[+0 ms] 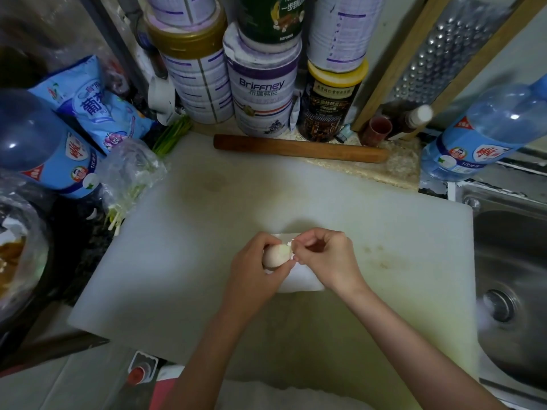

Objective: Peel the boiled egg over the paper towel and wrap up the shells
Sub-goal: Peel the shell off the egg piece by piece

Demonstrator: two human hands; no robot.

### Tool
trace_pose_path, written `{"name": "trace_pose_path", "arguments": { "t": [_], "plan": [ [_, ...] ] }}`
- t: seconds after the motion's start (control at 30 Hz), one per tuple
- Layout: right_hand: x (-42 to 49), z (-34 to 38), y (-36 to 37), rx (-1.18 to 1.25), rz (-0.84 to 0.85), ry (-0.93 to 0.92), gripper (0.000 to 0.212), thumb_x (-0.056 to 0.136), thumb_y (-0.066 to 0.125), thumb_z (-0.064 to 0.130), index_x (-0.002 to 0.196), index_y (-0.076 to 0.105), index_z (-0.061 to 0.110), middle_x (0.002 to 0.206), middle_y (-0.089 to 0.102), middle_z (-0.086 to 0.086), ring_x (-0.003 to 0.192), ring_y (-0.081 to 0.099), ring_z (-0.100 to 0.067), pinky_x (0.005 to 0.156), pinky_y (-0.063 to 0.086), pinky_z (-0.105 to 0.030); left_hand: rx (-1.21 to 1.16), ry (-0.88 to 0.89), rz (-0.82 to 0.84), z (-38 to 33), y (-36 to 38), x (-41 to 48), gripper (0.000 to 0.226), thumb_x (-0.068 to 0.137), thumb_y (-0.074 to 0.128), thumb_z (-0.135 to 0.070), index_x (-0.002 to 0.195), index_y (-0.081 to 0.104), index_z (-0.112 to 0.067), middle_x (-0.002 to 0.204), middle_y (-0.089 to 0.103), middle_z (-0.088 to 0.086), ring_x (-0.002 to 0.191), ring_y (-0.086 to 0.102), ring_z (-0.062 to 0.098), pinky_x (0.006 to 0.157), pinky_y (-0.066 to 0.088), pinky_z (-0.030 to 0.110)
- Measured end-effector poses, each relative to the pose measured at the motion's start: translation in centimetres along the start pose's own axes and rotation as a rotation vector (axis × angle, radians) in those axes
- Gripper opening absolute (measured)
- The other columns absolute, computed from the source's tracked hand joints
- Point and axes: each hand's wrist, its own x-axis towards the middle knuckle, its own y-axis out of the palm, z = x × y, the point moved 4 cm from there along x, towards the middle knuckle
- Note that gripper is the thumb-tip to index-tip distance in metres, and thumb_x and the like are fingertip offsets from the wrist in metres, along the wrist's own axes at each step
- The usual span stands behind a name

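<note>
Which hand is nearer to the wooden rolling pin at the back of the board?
Right. The right hand is below the rolling pin, picking at the egg; the left hand is lower and further left.

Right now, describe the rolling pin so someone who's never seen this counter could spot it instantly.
Start at the big white cutting board in the middle of the counter. Along its far edge, in front of the stacked tins, lies the rolling pin. It is the only long brown wooden rod there, flat on its side, while everything behind it stands upright.
</note>
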Motion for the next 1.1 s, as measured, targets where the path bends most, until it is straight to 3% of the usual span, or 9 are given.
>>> {"name": "trace_pose_path", "arguments": {
  "t": [0.13,0.33,0.47,0.6,0.73,0.87,0.93,1.03,1.1],
  "plan": [
    [0.3,-0.8,0.1,0.050,-0.052,0.045,0.016,0.076,0.066,0.004,0.065,0.068,0.016,0.060,0.068,0.001,0.064,0.067,-0.018,0.074,0.056,-0.032,-0.008,-0.033,-0.001,0.3,-0.3,-0.1,0.027,0.068,0.077,-0.020,0.082,0.053,-0.023,0.082,0.063,-0.010,0.076,0.059,0.008,0.065,0.052,0.036],
    [1.2,-2.0,0.4,-0.149,-0.010,-0.029,0.011,0.078,0.069,0.010,0.067,0.070,0.013,0.060,0.068,0.002,0.061,0.065,-0.014,0.070,0.054,-0.029,-0.109,-0.115,0.011,0.8,-0.7,0.0,0.039,0.067,0.081,-0.016,0.096,0.061,-0.032,0.097,0.065,-0.020,0.091,0.057,-0.009,0.071,0.048,0.009],
    [1.3,-2.5,0.8,-0.210,-0.003,-0.037,0.013,0.078,0.069,0.012,0.066,0.068,0.008,0.063,0.068,-0.002,0.062,0.063,-0.016,0.066,0.051,-0.026,-0.155,-0.178,0.034,1.2,-0.4,0.1,0.034,0.069,0.080,-0.016,0.097,0.066,-0.027,0.104,0.066,-0.018,0.093,0.058,-0.008,0.075,0.047,0.009],
    [0.9,-1.8,0.4,-0.113,0.045,-0.080,0.017,0.084,0.062,0.008,0.070,0.071,0.013,0.058,0.064,0.009,0.055,0.057,-0.001,0.060,0.043,-0.010,-0.208,-0.248,0.061,1.6,-0.2,0.2,0.036,0.071,0.078,-0.013,0.104,0.067,-0.023,0.109,0.067,-0.011,0.097,0.060,-0.004,0.076,0.045,0.007],
    [-0.2,-0.2,0.1,-0.082,0.088,-0.185,0.005,0.081,0.070,0.018,0.083,0.075,0.018,0.069,0.070,0.010,0.065,0.061,0.000,0.065,0.046,-0.009,-0.232,-0.263,0.094,1.6,-0.1,0.1,0.036,0.077,0.074,-0.014,0.108,0.064,-0.027,0.114,0.065,-0.010,0.104,0.059,-0.001,0.079,0.044,0.005],
    [-0.8,0.7,0.3,-0.223,0.110,-0.332,0.017,0.084,0.065,0.012,0.099,0.073,0.017,0.080,0.068,0.001,0.072,0.062,-0.010,0.074,0.053,-0.025,-0.245,-0.243,0.146,1.1,0.0,0.3,0.038,0.081,0.069,-0.009,0.118,0.062,-0.019,0.116,0.065,-0.006,0.106,0.059,0.002,0.080,0.043,0.004],
    [-0.8,1.1,0.2,-0.265,0.115,-0.400,0.021,0.086,0.063,0.011,0.104,0.071,0.018,0.084,0.065,0.001,0.074,0.062,-0.013,0.076,0.052,-0.024,-0.241,-0.228,0.183,0.7,0.0,0.4,0.042,0.083,0.067,-0.008,0.123,0.059,-0.017,0.119,0.064,-0.006,0.106,0.058,-0.004,0.081,0.042,0.004],
    [-0.8,1.7,0.1,-0.298,0.145,-0.487,0.015,0.086,0.063,0.011,0.097,0.073,0.014,0.090,0.064,0.000,0.072,0.062,-0.012,0.075,0.049,-0.015,-0.238,-0.236,0.208,0.5,-0.2,0.3,0.046,0.085,0.065,-0.012,0.130,0.053,-0.019,0.122,0.061,-0.008,0.107,0.056,-0.004,0.087,0.043,0.007],
    [-0.6,2.0,0.0,-0.298,0.157,-0.507,0.010,0.085,0.065,0.009,0.091,0.073,0.010,0.090,0.064,-0.003,0.071,0.062,-0.014,0.073,0.050,-0.019,-0.246,-0.246,0.235,0.4,-0.3,0.2,0.047,0.087,0.063,-0.015,0.132,0.051,-0.020,0.126,0.060,-0.008,0.114,0.055,0.001,0.097,0.044,0.019]
  ]
}}
